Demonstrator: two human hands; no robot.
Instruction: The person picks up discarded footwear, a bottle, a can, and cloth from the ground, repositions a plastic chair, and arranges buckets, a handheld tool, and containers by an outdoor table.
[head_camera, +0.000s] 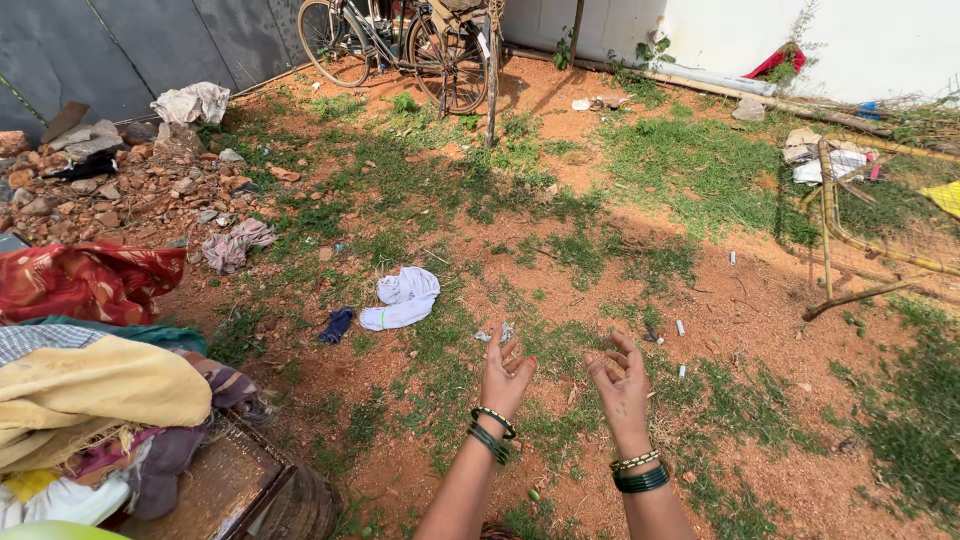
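My left hand (505, 375) and my right hand (620, 385) are held out in front of me over bare red earth and patchy grass, palms turned toward each other, fingers spread and empty. Green and gold bangles sit on both wrists. A white cloth (403, 298) lies crumpled on the ground ahead and to the left of my left hand, with a small dark blue cloth (337, 324) beside it. A heap of clothes (95, 400) in yellow, red and plaid is piled at the lower left.
A bicycle (400, 45) leans by a pole at the back. Rubble and stones (120, 185) with a grey rag (235, 243) lie at left. A bent yellow metal frame (850, 230) lies at right, near a white wall (800, 30). A woven basket (250, 490) sits under the clothes.
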